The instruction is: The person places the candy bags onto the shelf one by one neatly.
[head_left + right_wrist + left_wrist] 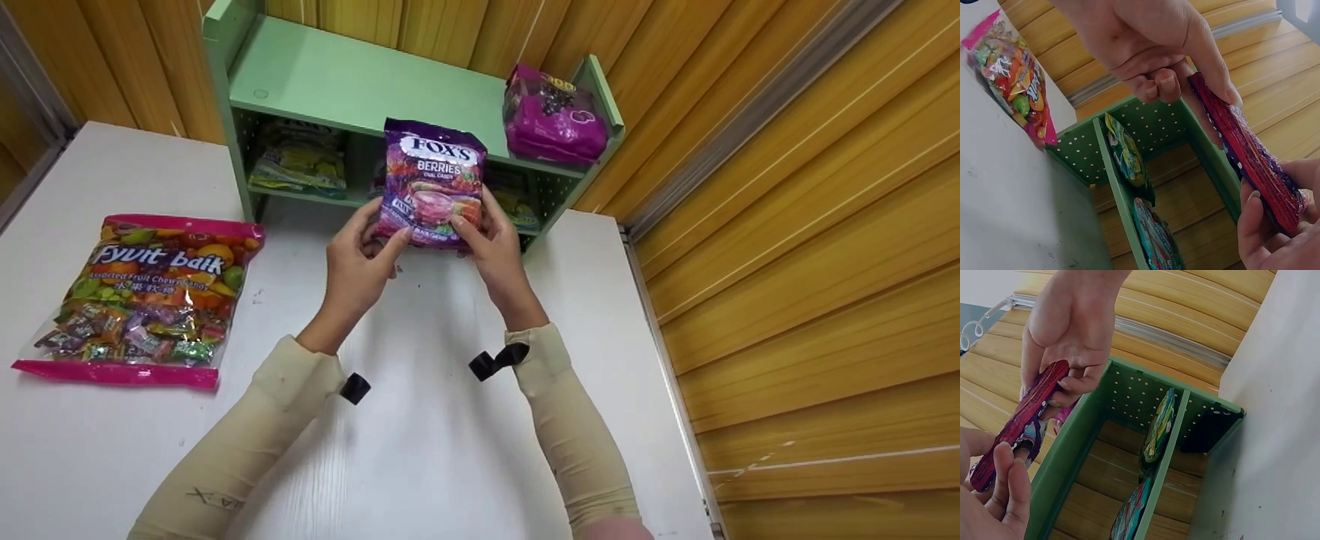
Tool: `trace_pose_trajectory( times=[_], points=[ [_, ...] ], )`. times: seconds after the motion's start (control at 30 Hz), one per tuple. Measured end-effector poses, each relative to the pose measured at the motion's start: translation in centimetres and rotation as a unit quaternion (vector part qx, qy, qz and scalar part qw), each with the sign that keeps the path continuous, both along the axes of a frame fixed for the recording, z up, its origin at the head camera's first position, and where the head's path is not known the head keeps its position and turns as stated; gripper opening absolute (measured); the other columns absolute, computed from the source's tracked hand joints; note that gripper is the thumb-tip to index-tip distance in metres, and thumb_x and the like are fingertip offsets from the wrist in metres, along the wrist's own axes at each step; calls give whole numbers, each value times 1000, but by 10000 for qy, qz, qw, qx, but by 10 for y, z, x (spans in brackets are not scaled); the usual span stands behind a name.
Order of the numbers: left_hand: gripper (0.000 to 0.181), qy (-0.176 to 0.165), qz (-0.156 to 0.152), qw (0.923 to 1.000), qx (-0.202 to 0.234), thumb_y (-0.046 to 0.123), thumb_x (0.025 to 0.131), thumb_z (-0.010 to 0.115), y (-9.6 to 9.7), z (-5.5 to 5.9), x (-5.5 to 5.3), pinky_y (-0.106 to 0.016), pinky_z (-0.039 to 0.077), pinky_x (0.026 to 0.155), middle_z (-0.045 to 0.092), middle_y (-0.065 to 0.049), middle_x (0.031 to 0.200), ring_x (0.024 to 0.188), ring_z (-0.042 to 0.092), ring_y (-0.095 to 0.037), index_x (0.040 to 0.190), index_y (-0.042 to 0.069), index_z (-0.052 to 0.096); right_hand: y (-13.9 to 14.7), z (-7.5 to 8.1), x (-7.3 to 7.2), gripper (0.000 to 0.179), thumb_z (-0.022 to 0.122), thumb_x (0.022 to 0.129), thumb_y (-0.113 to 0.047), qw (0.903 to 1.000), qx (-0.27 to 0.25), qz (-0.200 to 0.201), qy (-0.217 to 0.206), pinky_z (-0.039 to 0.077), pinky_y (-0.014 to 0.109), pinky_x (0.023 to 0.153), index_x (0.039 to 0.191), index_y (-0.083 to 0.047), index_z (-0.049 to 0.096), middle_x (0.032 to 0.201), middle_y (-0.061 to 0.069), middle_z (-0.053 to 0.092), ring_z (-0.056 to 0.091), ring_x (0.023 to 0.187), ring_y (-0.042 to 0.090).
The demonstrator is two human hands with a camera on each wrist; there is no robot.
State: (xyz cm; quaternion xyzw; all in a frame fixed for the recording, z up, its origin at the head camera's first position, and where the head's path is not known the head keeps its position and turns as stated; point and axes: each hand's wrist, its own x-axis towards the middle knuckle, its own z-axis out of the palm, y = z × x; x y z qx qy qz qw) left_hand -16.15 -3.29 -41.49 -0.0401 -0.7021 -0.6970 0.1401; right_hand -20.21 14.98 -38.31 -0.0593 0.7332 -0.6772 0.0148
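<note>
A purple bag of Fox's berries candy (pixel 433 176) is held up in front of the green shelf, its printed front facing up toward the head camera. My left hand (pixel 356 259) grips its lower left corner, thumb on the front. At its lower right side, my right hand (pixel 495 247) pinches it with the thumb on the front and fingers behind. Both wrist views show the bag's crimson bottom edge (pixel 1019 424) between the two hands. The green shelf (pixel 360 71) stands just behind, and the bag hides part of its middle.
A pink-edged bag of fruit chewy candy (pixel 161 300) lies on the white table (pixel 405 450) at left. Atop the shelf's right end sits a magenta grape-pictured bag (pixel 555 120). Yellow-green bags (pixel 300 157) lie inside the shelf, beside a teal-and-red bag (pixel 1157 233). Wood-patterned walls (pixel 810 285) border the table.
</note>
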Motion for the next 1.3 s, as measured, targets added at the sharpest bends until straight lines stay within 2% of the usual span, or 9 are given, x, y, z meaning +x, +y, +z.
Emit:
trace_pose_trajectory(
  times=[0.03, 0.13, 0.27, 0.4, 0.63, 0.87, 1.07, 1.23, 1.3],
  points=[
    [54, -26, -8, 10000, -22, 23, 92, 67, -1, 1, -3, -18, 49, 52, 71, -10, 111, 58, 55, -13, 141, 13, 48, -1, 1, -3, 68, 62, 95, -20, 10000, -45, 15, -16, 54, 24, 80, 153, -21, 28, 137, 5, 55, 60, 107, 16],
    [53, 19, -9, 10000, -62, 25, 92, 67, -2, 5, -11, -18, 50, 52, 71, -9, 111, 60, 57, -11, 141, 14, 49, -4, 5, -11, 69, 62, 95, -21, 10000, -3, -12, -49, 55, 24, 80, 154, -23, 27, 137, 4, 55, 61, 107, 16],
    [54, 168, 73, 9998, -26, 32, 90, 68, -5, 4, -26, -20, 50, 52, 72, -6, 112, 64, 61, -14, 140, 18, 51, -7, 12, -23, 68, 62, 95, -24, 9997, 169, -145, -56, 51, 25, 65, 153, -25, 28, 134, 5, 58, 61, 92, 15],
    [54, 86, 84, 9999, 44, 34, 90, 67, -7, 10, -37, -21, 51, 53, 70, -6, 116, 66, 61, -16, 140, 20, 51, -13, 18, -35, 67, 62, 95, -25, 9992, 172, -324, -147, 50, 25, 66, 153, -26, 30, 135, 4, 58, 60, 92, 15],
    [54, -130, -17, 9998, 166, 34, 91, 66, -8, 20, -54, -22, 49, 51, 69, -4, 118, 62, 58, -20, 140, 22, 50, -19, 25, -53, 66, 61, 95, -29, 9973, 276, -590, -340, 51, 25, 66, 153, -27, 29, 145, -2, 50, 57, 99, 13],
    [51, -34, -9, 9998, 213, 32, 92, 65, -9, 28, -69, -22, 46, 48, 70, -5, 113, 52, 51, -11, 139, 22, 51, -24, 29, -68, 62, 57, 97, -33, 9959, 221, -752, -462, 50, 27, 69, 153, -30, 29, 150, -5, 45, 56, 98, 12],
    [50, -109, 13, 9998, 141, 35, 92, 64, -10, 34, -82, -22, 47, 49, 71, -3, 114, 53, 53, -12, 138, 23, 52, -27, 30, -77, 64, 57, 96, -38, 9963, -53, -705, -487, 51, 26, 67, 153, -31, 29, 146, -2, 47, 57, 97, 13],
    [53, -174, 244, 9994, -177, 41, 92, 63, -10, 40, -90, -23, 50, 53, 71, -2, 117, 56, 58, -17, 140, 22, 51, -28, 30, -78, 71, 62, 95, -30, 9985, -316, -348, -293, 52, 26, 66, 154, -25, 24, 145, 4, 45, 57, 98, 18],
    [55, -241, 365, 9984, -364, 43, 91, 62, -10, 42, -93, -23, 54, 61, 69, -1, 122, 66, 63, -14, 141, 22, 51, -28, 30, -78, 74, 64, 93, -26, 9989, -321, -255, -241, 53, 29, 71, 155, -23, 22, 148, 4, 41, 57, 101, 18]
  ],
)
